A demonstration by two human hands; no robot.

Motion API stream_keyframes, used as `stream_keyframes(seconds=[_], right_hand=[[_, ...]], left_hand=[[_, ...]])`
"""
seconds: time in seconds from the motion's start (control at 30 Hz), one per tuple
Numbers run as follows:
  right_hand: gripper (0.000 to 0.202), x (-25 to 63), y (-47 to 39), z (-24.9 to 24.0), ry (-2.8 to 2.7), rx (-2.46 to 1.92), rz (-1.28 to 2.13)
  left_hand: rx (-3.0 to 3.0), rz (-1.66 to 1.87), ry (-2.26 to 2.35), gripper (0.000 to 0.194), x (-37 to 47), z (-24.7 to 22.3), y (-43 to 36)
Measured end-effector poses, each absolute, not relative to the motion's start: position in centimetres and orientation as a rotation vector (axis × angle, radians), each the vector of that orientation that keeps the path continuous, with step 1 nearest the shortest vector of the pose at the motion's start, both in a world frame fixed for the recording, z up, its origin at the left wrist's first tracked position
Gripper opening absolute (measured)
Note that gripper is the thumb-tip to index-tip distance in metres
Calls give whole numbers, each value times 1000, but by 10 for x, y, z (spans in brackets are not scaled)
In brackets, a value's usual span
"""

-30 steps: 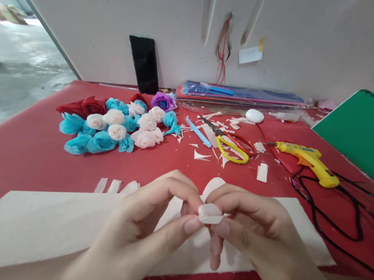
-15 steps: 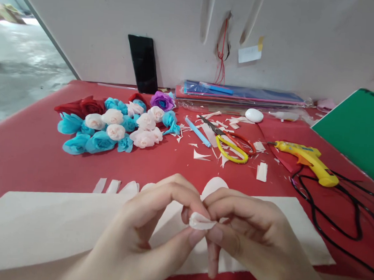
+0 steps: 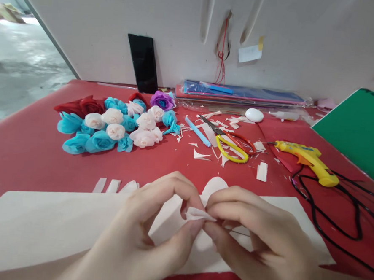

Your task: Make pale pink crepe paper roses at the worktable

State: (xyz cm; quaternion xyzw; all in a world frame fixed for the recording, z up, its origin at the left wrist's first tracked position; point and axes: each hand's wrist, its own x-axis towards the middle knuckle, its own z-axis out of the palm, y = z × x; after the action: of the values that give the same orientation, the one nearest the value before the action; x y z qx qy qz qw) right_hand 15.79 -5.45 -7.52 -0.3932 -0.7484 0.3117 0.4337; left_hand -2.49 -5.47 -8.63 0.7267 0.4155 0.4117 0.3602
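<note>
Between the fingertips of both hands is a small folded piece of pale pink paper (image 3: pixel 195 214). My left hand (image 3: pixel 159 223) pinches its left side with thumb and index finger. At its right tip, the thumb and fingers of my right hand (image 3: pixel 251 232) are closed on it. A thin dark wire or stick (image 3: pixel 238 233) shows beneath the right hand's fingers. Under the hands lies a long pale paper strip (image 3: pixel 52 220). A rounded pale petal (image 3: pixel 215 187) sits just behind the fingers, and several cut pieces (image 3: pixel 112 186) lie along the strip's back edge at left.
Paper flowers (image 3: pixel 114 131) in blue, pink, red and purple lie at back left, before a leaning black phone (image 3: pixel 143 64). Scissors (image 3: pixel 232 149) rest among paper scraps and a blue pen (image 3: pixel 198 132). At right are a yellow glue gun (image 3: pixel 309 158), its black cord and a green board (image 3: pixel 358 129).
The folded paper has risen slightly and turned between the fingertips. My right hand's fingers have shifted and spread a little, and the thin dark wire or stick now shows below them.
</note>
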Motion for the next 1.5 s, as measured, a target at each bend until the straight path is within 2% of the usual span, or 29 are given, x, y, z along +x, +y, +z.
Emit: stream_keyframes(seconds=[0.1,0.33,0.6,1.5], right_hand=[[10,159,-56,-75,-1909,-958,622],[10,159,-52,-70,-2060,-997,494],[34,165,-51,-73,-2324,-995,106],[35,164,-54,-68,-2359,-1061,290]], left_hand=[[1902,1044,1108,12,-25,-84,-53],[1816,943,1160,12,-24,-82,-53],[1915,835,1191,11,-27,-81,-43],[2132,884,1065,18,-29,-78,-42]])
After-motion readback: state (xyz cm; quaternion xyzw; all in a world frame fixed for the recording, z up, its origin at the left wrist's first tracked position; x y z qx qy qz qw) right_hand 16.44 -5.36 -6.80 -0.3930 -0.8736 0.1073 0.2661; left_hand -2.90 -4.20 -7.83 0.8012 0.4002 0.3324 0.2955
